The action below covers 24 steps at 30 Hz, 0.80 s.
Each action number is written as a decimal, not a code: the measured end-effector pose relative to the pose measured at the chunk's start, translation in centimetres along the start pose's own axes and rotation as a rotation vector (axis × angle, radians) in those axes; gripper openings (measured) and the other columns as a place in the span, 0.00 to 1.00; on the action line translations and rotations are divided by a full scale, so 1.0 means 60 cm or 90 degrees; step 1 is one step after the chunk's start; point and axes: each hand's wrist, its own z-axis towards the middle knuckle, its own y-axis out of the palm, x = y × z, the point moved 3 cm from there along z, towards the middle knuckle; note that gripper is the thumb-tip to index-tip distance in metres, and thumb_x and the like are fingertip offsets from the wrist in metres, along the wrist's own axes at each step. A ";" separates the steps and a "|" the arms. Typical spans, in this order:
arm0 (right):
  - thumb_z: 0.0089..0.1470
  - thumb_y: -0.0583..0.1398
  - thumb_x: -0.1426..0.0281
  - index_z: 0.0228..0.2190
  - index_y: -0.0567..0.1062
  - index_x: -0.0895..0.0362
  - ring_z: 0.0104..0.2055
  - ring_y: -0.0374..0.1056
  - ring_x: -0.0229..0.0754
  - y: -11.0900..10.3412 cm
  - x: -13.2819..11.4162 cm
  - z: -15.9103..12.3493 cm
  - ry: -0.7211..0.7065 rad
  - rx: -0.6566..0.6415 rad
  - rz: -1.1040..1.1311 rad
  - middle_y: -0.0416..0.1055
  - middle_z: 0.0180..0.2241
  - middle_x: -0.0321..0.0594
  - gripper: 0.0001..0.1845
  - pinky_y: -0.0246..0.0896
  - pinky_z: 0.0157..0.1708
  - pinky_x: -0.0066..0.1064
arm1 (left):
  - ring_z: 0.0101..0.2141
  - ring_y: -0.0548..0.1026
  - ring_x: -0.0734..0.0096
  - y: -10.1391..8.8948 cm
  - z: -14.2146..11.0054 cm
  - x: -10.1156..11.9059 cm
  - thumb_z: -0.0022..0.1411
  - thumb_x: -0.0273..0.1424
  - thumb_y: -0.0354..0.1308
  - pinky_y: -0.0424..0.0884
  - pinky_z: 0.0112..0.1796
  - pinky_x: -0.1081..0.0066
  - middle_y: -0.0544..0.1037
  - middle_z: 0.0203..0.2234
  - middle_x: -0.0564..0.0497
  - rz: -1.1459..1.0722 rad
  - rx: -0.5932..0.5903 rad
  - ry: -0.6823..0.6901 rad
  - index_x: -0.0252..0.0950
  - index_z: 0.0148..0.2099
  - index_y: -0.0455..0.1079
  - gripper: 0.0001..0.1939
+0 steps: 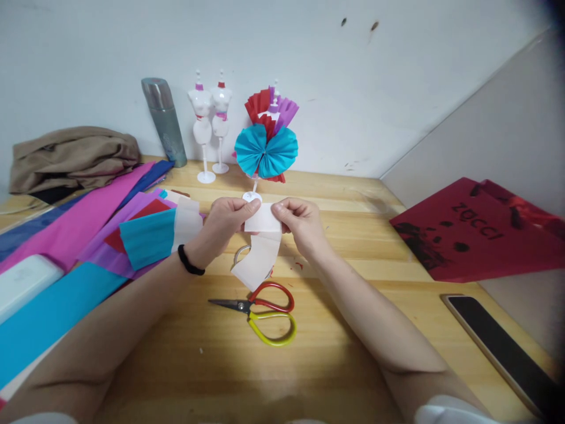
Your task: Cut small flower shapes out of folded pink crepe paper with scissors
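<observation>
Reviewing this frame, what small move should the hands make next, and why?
Probably fold a narrow pleat along the top edge of the pale paper: the left hand and right hand pinch its opposite sides, and the blue fan beyond them is pleated.

Legible lettering, as you face the table. To your right, the red bag point(481, 259) bears one word point(477, 222) in dark capitals on its broad side. You can read the first letter as Z and the last three as CCI; the second is stylised, and you cannot tell for certain whether it is an O, a Q or a U. The line of letters slopes down toward your right, above a blotchy dark print point(421, 244) on the same side of the bag. On the bottle point(163, 115), to your left by the wall, a faint pale marking point(171, 144) is too indistinct to read.
</observation>
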 end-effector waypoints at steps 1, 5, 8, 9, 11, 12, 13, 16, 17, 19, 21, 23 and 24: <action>0.43 0.67 0.56 0.19 0.72 0.57 0.17 0.52 0.32 0.000 0.000 0.000 -0.001 0.000 0.000 0.60 0.14 0.30 0.18 0.48 0.19 0.27 | 0.23 0.71 0.73 0.000 0.000 -0.001 0.53 0.42 0.64 0.74 0.29 0.69 0.70 0.18 0.53 -0.002 0.000 0.000 0.34 0.22 0.69 0.18; 0.44 0.67 0.54 0.18 0.71 0.57 0.17 0.53 0.32 0.000 -0.002 -0.001 -0.004 -0.005 -0.010 0.60 0.14 0.30 0.20 0.48 0.18 0.27 | 0.22 0.71 0.73 -0.002 0.001 -0.003 0.56 0.42 0.63 0.72 0.26 0.72 0.69 0.16 0.53 0.022 0.012 0.021 0.35 0.19 0.65 0.20; 0.45 0.67 0.53 0.19 0.72 0.56 0.17 0.53 0.32 0.000 -0.004 -0.001 -0.008 -0.011 -0.012 0.60 0.14 0.30 0.20 0.49 0.18 0.26 | 0.22 0.71 0.72 -0.003 0.002 -0.004 0.56 0.42 0.63 0.71 0.25 0.73 0.68 0.15 0.53 0.043 0.017 0.033 0.36 0.19 0.64 0.21; 0.45 0.67 0.53 0.19 0.72 0.56 0.17 0.53 0.32 0.000 -0.004 -0.001 -0.009 -0.012 -0.013 0.60 0.14 0.30 0.20 0.49 0.18 0.26 | 0.22 0.71 0.72 -0.003 0.002 -0.005 0.56 0.42 0.63 0.71 0.25 0.72 0.68 0.15 0.53 0.043 0.017 0.032 0.36 0.19 0.64 0.21; 0.45 0.67 0.52 0.19 0.72 0.56 0.17 0.53 0.32 0.000 -0.003 -0.001 -0.007 -0.011 -0.011 0.60 0.14 0.30 0.21 0.48 0.18 0.27 | 0.23 0.71 0.72 -0.003 0.002 -0.005 0.55 0.41 0.63 0.72 0.26 0.72 0.69 0.16 0.53 0.031 0.017 0.025 0.36 0.20 0.65 0.19; 0.44 0.67 0.52 0.19 0.72 0.56 0.17 0.53 0.32 0.000 -0.002 -0.001 -0.003 -0.009 -0.010 0.60 0.14 0.30 0.21 0.48 0.18 0.26 | 0.23 0.71 0.72 -0.003 0.003 -0.006 0.54 0.40 0.63 0.73 0.27 0.71 0.69 0.16 0.54 0.019 0.020 0.021 0.35 0.20 0.67 0.18; 0.44 0.67 0.52 0.18 0.71 0.56 0.17 0.53 0.32 0.000 -0.002 -0.001 0.001 -0.009 -0.008 0.60 0.14 0.30 0.22 0.47 0.18 0.26 | 0.23 0.71 0.73 -0.003 0.003 -0.006 0.53 0.39 0.64 0.73 0.27 0.71 0.70 0.17 0.54 0.008 0.026 0.020 0.35 0.21 0.68 0.16; 0.44 0.66 0.49 0.16 0.68 0.56 0.17 0.51 0.32 0.001 -0.001 -0.002 0.009 -0.019 0.001 0.58 0.13 0.30 0.25 0.44 0.18 0.26 | 0.20 0.68 0.76 -0.003 0.003 -0.005 0.51 0.37 0.64 0.72 0.24 0.72 0.68 0.16 0.55 0.005 0.066 0.037 0.34 0.22 0.69 0.13; 0.43 0.66 0.48 0.16 0.68 0.56 0.17 0.51 0.31 0.002 -0.001 -0.002 0.011 -0.030 0.006 0.58 0.13 0.30 0.26 0.44 0.18 0.26 | 0.19 0.66 0.77 -0.004 0.003 -0.005 0.50 0.37 0.64 0.72 0.23 0.73 0.67 0.15 0.56 0.011 0.080 0.043 0.34 0.21 0.69 0.13; 0.40 0.68 0.47 0.16 0.69 0.57 0.17 0.52 0.31 0.006 -0.001 -0.003 0.027 -0.060 0.017 0.59 0.14 0.30 0.27 0.45 0.18 0.26 | 0.18 0.64 0.77 -0.004 0.002 -0.005 0.49 0.37 0.64 0.71 0.22 0.72 0.65 0.14 0.57 0.020 0.099 0.049 0.35 0.20 0.68 0.13; 0.36 0.70 0.47 0.18 0.71 0.57 0.18 0.53 0.31 0.010 0.000 -0.004 0.053 -0.086 0.021 0.62 0.15 0.32 0.26 0.46 0.19 0.26 | 0.19 0.65 0.77 -0.005 0.001 -0.005 0.49 0.37 0.63 0.69 0.22 0.73 0.66 0.14 0.57 0.033 0.109 0.055 0.35 0.20 0.68 0.13; 0.35 0.70 0.48 0.18 0.71 0.57 0.19 0.53 0.31 0.011 0.001 -0.005 0.070 -0.092 0.018 0.63 0.16 0.32 0.26 0.47 0.19 0.25 | 0.18 0.63 0.78 -0.006 0.001 -0.002 0.50 0.37 0.62 0.63 0.20 0.76 0.66 0.14 0.56 0.059 0.122 0.075 0.35 0.19 0.67 0.14; 0.36 0.70 0.48 0.17 0.71 0.57 0.18 0.53 0.31 0.011 0.001 -0.005 0.071 -0.089 0.015 0.63 0.15 0.32 0.26 0.46 0.19 0.25 | 0.18 0.62 0.79 -0.007 0.001 -0.001 0.51 0.37 0.62 0.60 0.20 0.76 0.66 0.14 0.56 0.070 0.130 0.088 0.35 0.19 0.66 0.15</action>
